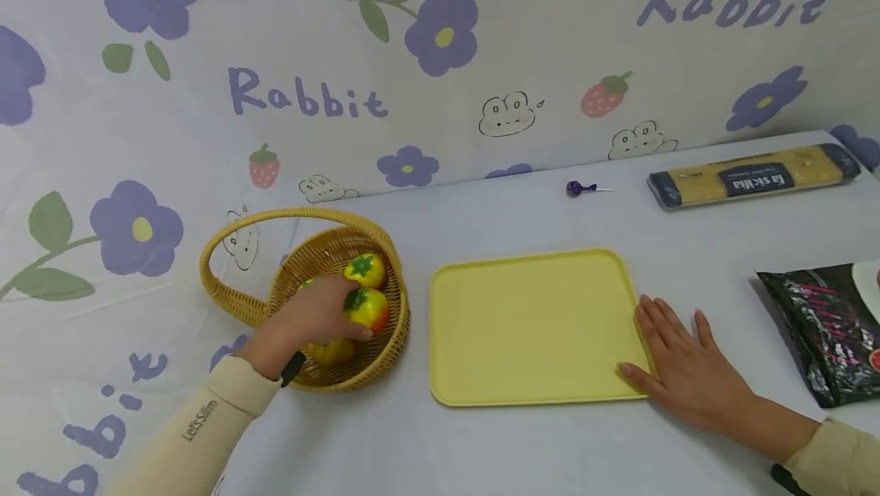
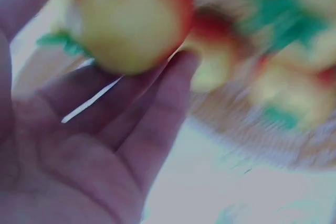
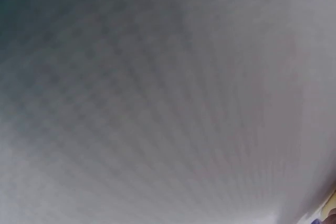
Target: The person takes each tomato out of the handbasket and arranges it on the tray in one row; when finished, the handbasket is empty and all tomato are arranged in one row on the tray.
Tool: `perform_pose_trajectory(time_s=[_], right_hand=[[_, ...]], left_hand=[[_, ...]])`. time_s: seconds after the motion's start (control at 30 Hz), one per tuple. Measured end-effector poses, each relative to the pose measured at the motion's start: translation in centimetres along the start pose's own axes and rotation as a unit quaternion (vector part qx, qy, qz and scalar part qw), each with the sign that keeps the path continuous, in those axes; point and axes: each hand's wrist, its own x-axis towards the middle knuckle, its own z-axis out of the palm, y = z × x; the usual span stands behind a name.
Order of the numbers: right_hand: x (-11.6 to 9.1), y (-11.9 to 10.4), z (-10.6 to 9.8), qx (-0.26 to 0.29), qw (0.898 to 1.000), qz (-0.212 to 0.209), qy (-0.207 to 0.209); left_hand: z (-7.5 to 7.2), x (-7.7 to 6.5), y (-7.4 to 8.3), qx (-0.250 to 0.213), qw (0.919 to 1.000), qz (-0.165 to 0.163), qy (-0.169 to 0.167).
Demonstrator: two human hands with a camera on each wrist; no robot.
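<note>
Lying within left grip [image 1: 316,314]: yellow-red fruit [image 2: 131,22]

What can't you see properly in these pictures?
Head view: the left grip partly hides the round yellow-red fruits with green tops in the tan wicker basket, so they can't be counted.
Head view: the right edge cuts off the shiny black plastic bag.
Left wrist view: blur smears the fruits.
Right wrist view: a grey surface, too blurred to name.

Tabletop setting, kind of room unclear, white fabric backdrop printed with purple flowers and rabbits [image 1: 426,118] across upper frame, plain white tabletop [image 1: 536,225] below.
</note>
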Motion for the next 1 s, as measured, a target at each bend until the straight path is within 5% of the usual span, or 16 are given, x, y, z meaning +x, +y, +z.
perform_pose_trajectory(time_s=[0.17, 0.33, 0.43, 0.63, 0.8, 1.0], right_hand=[[0.2, -0.5, 0.1, 0.006, 1.000, 0.005, -0.006], [0.4, -0.7, 0.3, 0.006, 1.000, 0.009, 0.000], [0.3, -0.3, 0.1, -0.001, 1.000, 0.014, -0.006], [0.0, 0.2, -0.2, -0.010, 1.000, 0.014, -0.008], [0.0, 0.2, 0.0, -0.001, 1.000, 0.023, -0.016], [0.1, 0.2, -0.3, 0.005, 0.999, 0.032, -0.030]], left_hand=[[-5.0, -3.5, 3.6, 0.031, 0.9982, 0.013, -0.050], [-6.0, -3.9, 7.6, 0.023, 0.9951, 0.049, -0.082], [-4.3, -1.9, 10.3, 0.005, 0.9941, 0.080, -0.073], [0.9, 5.1, 15.6, -0.013, 0.9908, 0.134, -0.016], [3.6, 9.6, 20.2, -0.029, 0.9916, 0.123, 0.025], [5.0, 12.7, 23.8, -0.025, 0.9939, 0.103, 0.033]])
